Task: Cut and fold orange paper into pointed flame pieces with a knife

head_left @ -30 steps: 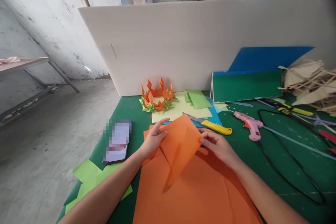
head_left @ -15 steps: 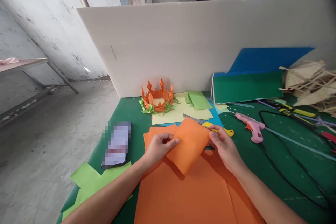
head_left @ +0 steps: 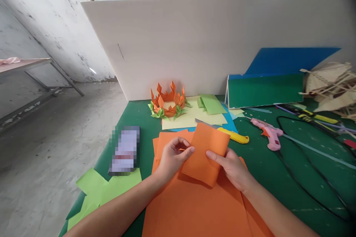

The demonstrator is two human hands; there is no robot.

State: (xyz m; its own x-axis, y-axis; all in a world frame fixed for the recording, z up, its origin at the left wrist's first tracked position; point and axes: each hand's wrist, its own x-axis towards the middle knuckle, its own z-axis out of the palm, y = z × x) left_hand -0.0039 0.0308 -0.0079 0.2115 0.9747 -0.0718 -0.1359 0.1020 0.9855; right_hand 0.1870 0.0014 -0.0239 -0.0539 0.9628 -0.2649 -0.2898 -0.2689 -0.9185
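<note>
Between my two hands is a small piece of orange paper (head_left: 205, 144), tilted above larger orange sheets (head_left: 194, 211). My left hand (head_left: 175, 157) pinches its left edge with thumb and forefinger. On the right side, my right hand (head_left: 233, 164) grips it, thumb on the front face and fingers behind. Just behind the paper lies a yellow utility knife (head_left: 235, 136), its blade partly hidden. Smaller orange pieces (head_left: 167, 140) sit beyond my left hand. An orange paper crown with green leaves (head_left: 168, 107) stands farther back.
A phone (head_left: 125, 150) and light green paper (head_left: 116, 189) lie at left. On the right are a pink glue gun (head_left: 268, 133) with its black cord, a green folded board (head_left: 265, 90) and a wooden stick model (head_left: 330, 87). A white board (head_left: 178, 44) stands behind.
The orange paper has turned more upright between my hands. My right thumb has moved from its edge onto its front face, and my right hand sits slightly lower.
</note>
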